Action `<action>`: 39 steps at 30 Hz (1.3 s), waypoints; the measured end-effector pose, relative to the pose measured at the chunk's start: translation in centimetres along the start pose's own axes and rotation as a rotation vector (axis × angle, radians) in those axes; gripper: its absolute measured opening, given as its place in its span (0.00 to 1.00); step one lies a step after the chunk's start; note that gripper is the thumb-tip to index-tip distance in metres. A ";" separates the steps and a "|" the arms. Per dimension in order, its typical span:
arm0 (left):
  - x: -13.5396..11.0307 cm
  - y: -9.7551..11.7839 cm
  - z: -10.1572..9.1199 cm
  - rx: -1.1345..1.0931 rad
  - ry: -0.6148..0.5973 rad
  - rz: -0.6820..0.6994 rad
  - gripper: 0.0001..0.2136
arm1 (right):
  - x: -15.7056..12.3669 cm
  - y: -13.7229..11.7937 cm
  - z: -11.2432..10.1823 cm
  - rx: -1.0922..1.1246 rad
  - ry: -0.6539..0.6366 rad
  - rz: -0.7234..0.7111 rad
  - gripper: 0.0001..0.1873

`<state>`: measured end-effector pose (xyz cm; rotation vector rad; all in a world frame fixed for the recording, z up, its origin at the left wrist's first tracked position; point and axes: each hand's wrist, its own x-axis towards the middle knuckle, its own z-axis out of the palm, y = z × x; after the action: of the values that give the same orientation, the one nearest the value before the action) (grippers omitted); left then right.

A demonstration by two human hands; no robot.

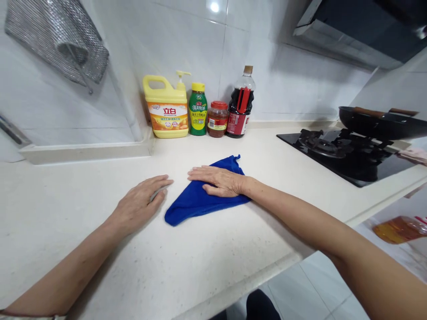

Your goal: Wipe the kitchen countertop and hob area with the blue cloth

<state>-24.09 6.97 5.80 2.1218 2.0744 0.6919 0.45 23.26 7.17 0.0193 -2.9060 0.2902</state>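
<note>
Kitchen counter [160, 266] partly covered by blue cloth [200, 203]

Beneath a tiled wall [187, 40], the folded cloth is spread near the middle of the counter, well apart from the gas stove [356, 169]. Its upper face is covered by the right hand [220, 181], whose grip is left open, fingers stretched flat, presumably so that the fabric is pressed by the palm rather than pinched. The left hand [142, 202] is set palm down just beside the cloth, its grip open, fingers loosely bent and nothing seen held, perhaps for balance. Against the wall, a yellow jug [168, 113], a green bottle [198, 111], a red-lidded jar [218, 120] and a dark sauce bottle [240, 106] are lined up upright, likely to be kept out of the hands' way.
</note>
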 end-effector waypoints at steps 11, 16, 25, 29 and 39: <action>-0.1 0.3 -0.2 -0.059 0.038 -0.022 0.27 | -0.7 -1.6 1.1 -0.295 0.203 0.342 0.25; -0.2 0.4 -0.8 -0.075 0.084 -0.059 0.27 | -0.6 -2.8 1.2 -0.212 0.015 0.451 0.31; -0.5 -0.4 -1.0 0.057 0.073 0.003 0.27 | -1.4 -8.2 1.5 -0.180 -0.026 0.714 0.32; -0.7 -0.5 -0.8 0.080 0.055 -0.020 0.28 | -1.7 -8.5 1.9 -0.196 -0.004 0.705 0.31; -0.6 -0.4 -0.6 0.074 0.029 -0.036 0.29 | -1.5 -7.8 1.9 -0.216 -0.013 0.690 0.32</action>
<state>-24.68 6.33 6.02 2.1190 2.1802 0.6554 1.81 15.21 6.57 -1.0220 -2.8332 0.0759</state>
